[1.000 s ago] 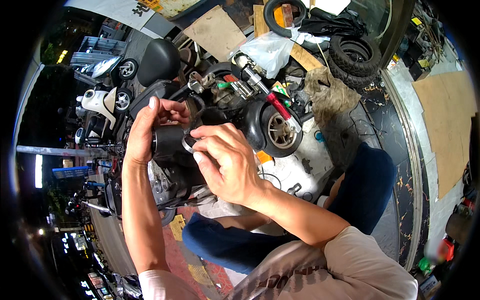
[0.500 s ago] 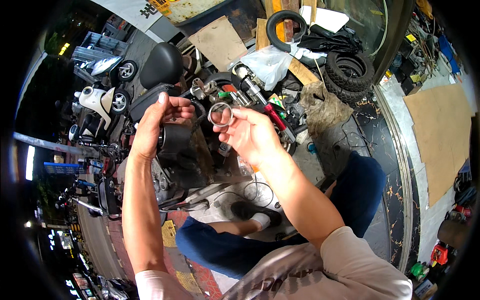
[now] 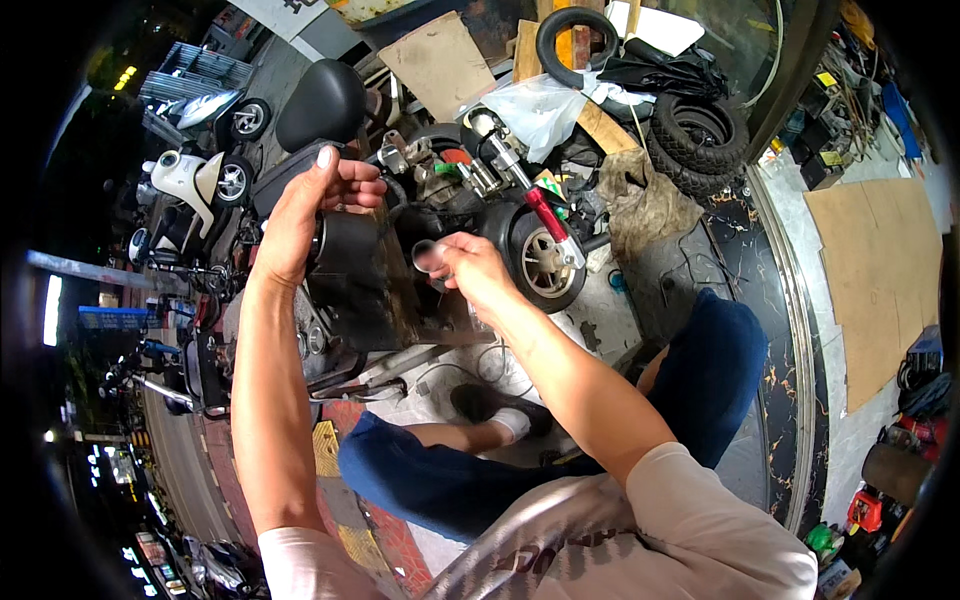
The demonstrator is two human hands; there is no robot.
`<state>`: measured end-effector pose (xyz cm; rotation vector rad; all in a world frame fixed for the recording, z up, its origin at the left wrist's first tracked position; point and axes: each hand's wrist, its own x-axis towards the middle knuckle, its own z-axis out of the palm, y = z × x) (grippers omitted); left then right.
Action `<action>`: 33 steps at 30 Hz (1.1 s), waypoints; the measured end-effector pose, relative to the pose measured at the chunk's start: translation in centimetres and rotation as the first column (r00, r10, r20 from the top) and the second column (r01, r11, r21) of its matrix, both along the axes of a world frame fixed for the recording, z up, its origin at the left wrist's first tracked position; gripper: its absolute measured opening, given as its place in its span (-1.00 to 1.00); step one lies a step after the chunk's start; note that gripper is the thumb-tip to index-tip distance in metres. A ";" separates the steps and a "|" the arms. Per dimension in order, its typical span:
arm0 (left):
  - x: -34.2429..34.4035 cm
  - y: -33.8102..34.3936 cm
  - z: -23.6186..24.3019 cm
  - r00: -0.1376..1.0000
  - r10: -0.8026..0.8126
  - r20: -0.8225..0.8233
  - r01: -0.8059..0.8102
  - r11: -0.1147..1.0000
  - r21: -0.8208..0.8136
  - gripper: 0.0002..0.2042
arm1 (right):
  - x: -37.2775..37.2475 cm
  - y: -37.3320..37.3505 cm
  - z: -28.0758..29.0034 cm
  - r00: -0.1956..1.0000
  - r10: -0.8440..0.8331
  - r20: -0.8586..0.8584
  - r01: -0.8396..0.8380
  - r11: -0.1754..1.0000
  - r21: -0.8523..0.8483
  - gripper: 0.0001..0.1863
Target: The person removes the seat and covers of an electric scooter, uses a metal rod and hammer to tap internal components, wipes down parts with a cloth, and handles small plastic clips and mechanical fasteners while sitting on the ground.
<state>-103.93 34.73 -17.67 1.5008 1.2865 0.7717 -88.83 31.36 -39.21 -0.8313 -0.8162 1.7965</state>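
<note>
My left hand point(image 3: 305, 215) grips a black cylindrical part point(image 3: 345, 245) at the top of a dark, greasy engine block point(image 3: 365, 300) held up in front of me. My right hand point(image 3: 470, 270) pinches a small metal ring point(image 3: 428, 256) between its fingertips, just right of the black cylinder and apart from it. Behind the hands lies a stripped small scooter with a grey rear wheel point(image 3: 545, 265) and a red shock absorber point(image 3: 548, 215).
Black tyres point(image 3: 700, 140) and a loose tyre ring point(image 3: 575, 35) lie at the back with cardboard sheets point(image 3: 440, 60) and a white plastic bag point(image 3: 540, 105). A black seat point(image 3: 320, 100) and white scooters point(image 3: 190, 185) stand at left. My blue-trousered legs point(image 3: 700, 380) are folded below.
My right hand came off the black cylinder with the metal ring, lifted it up, then lowered it to just right of the cylinder. My left hand kept its grip.
</note>
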 end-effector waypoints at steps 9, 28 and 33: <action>0.3 -0.1 0.2 0.999 0.022 -0.033 -0.023 1.000 -0.005 -0.30 | -6.8 -0.7 -10.8 0.791 -0.036 0.611 0.099 0.993 -0.069 -0.81; 0.1 0.0 0.1 0.999 -0.003 -0.054 0.003 1.000 0.006 -0.31 | -2.7 0.7 -8.6 0.365 0.610 0.703 -0.738 0.650 -0.182 -0.77; -0.1 0.1 0.0 0.999 -0.024 -0.032 0.024 1.000 -0.004 -0.32 | 0.5 1.5 -7.2 0.142 0.251 0.958 -0.643 0.758 -0.104 -0.79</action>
